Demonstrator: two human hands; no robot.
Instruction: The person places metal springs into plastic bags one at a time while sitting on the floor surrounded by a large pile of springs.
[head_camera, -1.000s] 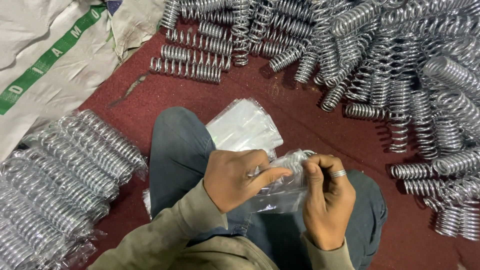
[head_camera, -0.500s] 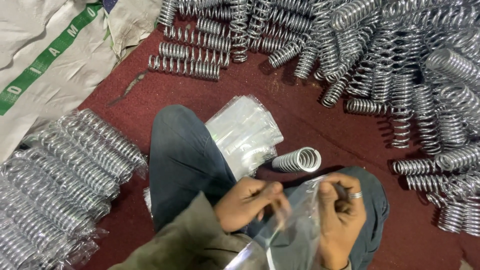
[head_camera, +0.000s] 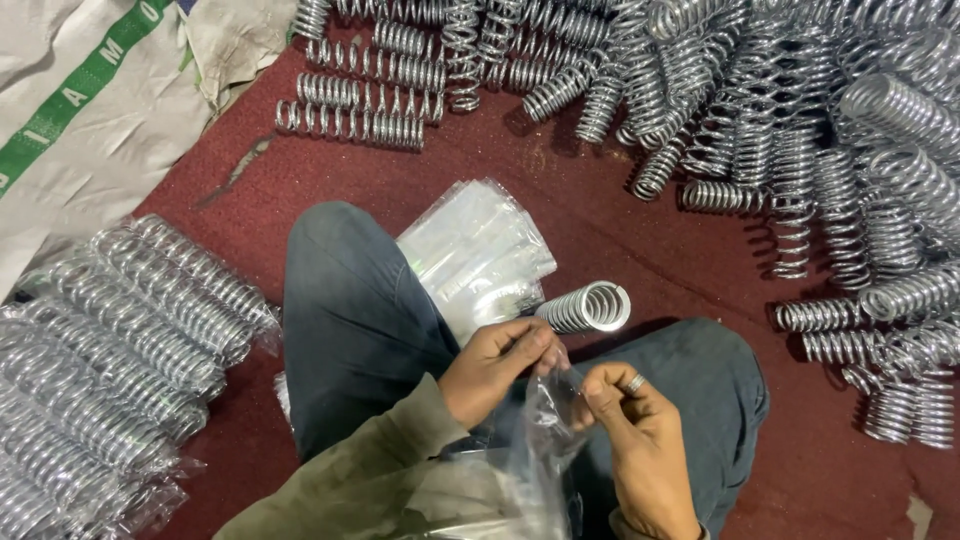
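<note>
Hands first, since there's only the head view: your left hand (head_camera: 497, 365) and right hand (head_camera: 630, 425) each pinch an edge of a clear plastic bag (head_camera: 545, 430) over your lap, grip closed tight on the film on both sides, looks like to pull the mouth apart. A single loose spring (head_camera: 590, 308) lies on your right knee, at 12 o'clock from the bag, handy to both hands. The stack of empty bags (head_camera: 478, 250) rests against your left leg. Bagged springs (head_camera: 140, 320) lie at 9 o'clock, the bare spring pile (head_camera: 780, 110) from 12 to 3 on the red floor (head_camera: 600, 210).
</note>
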